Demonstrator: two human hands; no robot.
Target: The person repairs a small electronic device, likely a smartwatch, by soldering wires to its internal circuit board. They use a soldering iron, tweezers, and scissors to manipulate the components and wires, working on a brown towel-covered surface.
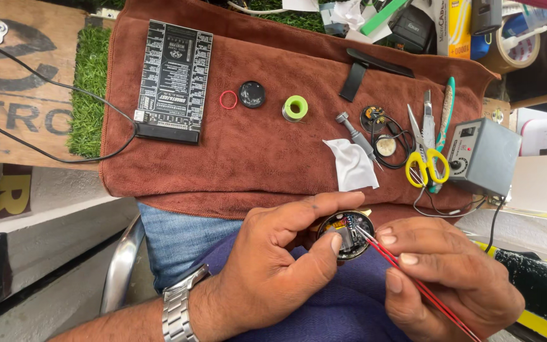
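1. Round opened device (346, 235), lower centre of frame: pinched between thumb and fingers of the left hand (273, 266).
2. Right hand (444, 278), lower right, fingers closed on red tweezers (413, 278).
3. Tweezers' long axis runs lower right to upper left; tips meet the device's right side.

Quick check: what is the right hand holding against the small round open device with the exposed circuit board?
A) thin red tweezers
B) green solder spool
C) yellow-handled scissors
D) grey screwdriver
A. The right hand pinches thin red tweezers with tips on the small round open device, which the left hand grips; the yellow-handled scissors lie on the brown towel.
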